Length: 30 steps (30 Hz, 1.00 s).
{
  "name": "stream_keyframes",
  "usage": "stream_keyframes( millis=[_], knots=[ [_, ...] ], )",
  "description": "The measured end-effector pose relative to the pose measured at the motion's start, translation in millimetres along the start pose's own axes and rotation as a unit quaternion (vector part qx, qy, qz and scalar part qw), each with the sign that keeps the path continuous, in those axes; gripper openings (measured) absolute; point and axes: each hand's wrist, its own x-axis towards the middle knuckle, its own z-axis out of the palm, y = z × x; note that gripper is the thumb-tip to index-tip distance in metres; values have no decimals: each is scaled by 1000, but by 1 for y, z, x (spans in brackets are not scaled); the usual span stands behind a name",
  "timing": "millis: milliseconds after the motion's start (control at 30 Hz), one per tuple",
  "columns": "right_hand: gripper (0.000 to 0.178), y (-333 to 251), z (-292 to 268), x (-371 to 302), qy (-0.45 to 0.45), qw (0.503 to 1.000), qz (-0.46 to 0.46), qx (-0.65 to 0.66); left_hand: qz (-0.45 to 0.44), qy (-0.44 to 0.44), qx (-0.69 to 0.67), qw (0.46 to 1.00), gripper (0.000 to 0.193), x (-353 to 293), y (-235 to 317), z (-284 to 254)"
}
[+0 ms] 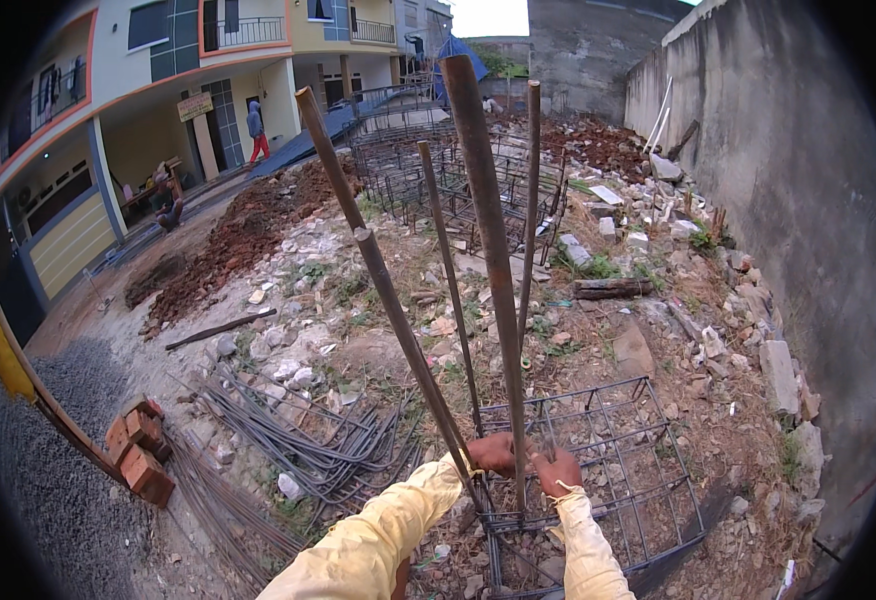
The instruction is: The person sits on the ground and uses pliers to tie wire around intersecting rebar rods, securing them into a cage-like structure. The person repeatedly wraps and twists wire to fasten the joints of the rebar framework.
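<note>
My left hand [494, 454] is closed at the low part of a thick upright steel bar [493, 240], its fingertips partly hidden by the bar. Just right of that bar, my right hand [557, 471] has its fingers pinched together. Something small and grey, blurred, shows at its fingertips; I cannot make out what it is. Both hands are over the near left corner of a tied rebar cage [648, 493] lying on the ground. More upright bars rise around the left hand: a slanted one [403, 325] on the left, a thin one [447, 260] behind, and another [531, 200] farther right.
Bent rebar pieces [333, 440] lie on the left, beside stacked red bricks [141, 455] and a gravel heap [48, 490]. Rubble borders the concrete wall [788, 170] on the right. Farther off are more rebar cages [438, 180], dug soil [248, 225] and a walking person [257, 132].
</note>
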Motion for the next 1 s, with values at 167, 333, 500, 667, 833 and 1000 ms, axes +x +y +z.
stream_keyframes(
  millis=[167, 333, 500, 667, 833, 1000],
  knots=[
    [23, 22, 5, 13, 15, 982, 103, 159, 62, 25, -12, 998, 34, -7, 29, 21],
    [27, 19, -15, -5, -105, 960, 173, 193, 58, 71, 61, 994, 23, -25, 54, 39],
    [32, 15, -36, -21, -145, 983, -108, -17, 40, 62, 75, 994, 15, -15, 40, 29],
    [41, -41, -52, -14, -127, 902, -284, -300, 66, 92, 183, 977, 24, -5, 10, 9],
    [34, -20, -62, 36, -134, 894, -318, -286, 73, 87, 241, 964, 22, -8, 39, 20],
    [36, 1, -50, 67, -191, 944, -223, -152, 35, 68, 203, 976, 23, -12, 35, 16]
  ],
)
